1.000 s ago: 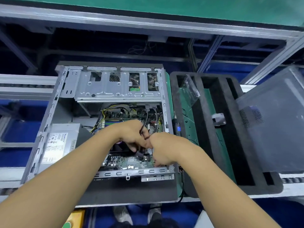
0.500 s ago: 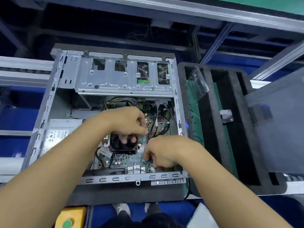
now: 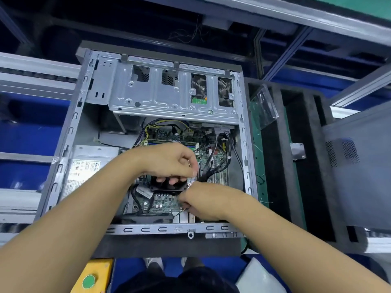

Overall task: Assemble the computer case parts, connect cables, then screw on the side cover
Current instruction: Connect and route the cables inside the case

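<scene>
Foam (image 3: 169, 246), case rim (image 3: 148, 229), left hand (image 3: 169, 161), right hand (image 3: 205, 199)

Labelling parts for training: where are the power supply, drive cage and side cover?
power supply (image 3: 84, 170), head view, its labelled top face.
drive cage (image 3: 165, 98), head view, its stamped metal plate.
side cover (image 3: 368, 187), head view, its flat grey face.

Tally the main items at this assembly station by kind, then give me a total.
Hands: 2 (left hand, right hand)
Computer case: 1
Power supply: 1
Side cover: 1
Foam tray: 1
Green button: 1
Total: 7
</scene>
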